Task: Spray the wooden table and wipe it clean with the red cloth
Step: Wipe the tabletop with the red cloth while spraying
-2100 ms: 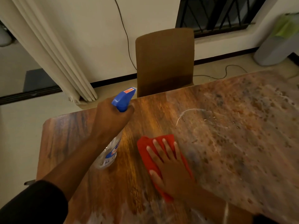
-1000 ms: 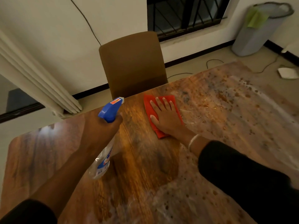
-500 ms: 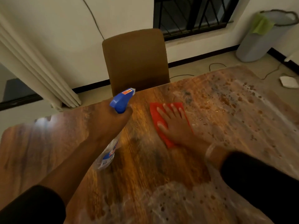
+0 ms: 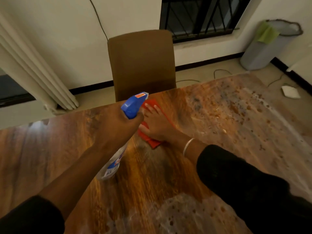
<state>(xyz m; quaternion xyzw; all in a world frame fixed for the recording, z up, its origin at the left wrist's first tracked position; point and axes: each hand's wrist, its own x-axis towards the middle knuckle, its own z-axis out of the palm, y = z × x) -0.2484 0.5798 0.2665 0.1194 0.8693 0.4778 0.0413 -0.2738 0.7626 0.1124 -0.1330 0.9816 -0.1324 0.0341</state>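
My left hand [image 4: 116, 127] grips a clear spray bottle [image 4: 113, 164] with a blue trigger head [image 4: 134, 104], held above the wooden table [image 4: 50, 149] with its nozzle pointing away from me. My right hand [image 4: 157, 123] lies flat, fingers spread, pressing the red cloth [image 4: 152, 141] onto the table near its far edge. The bottle head partly hides the cloth's left side. Foamy spray patches cover the table's right half and the near edge.
A brown chair [image 4: 141, 63] stands at the table's far edge, directly beyond the cloth. A grey bin [image 4: 263, 53] with a green cloth sits by the wall at the right. Cables and a white adapter [image 4: 290, 92] lie on the floor. Curtains hang at the left.
My right hand has slid the red cloth leftward along the far edge, so it now sits just behind the spray bottle's head. The left hand keeps holding the bottle in about the same place.
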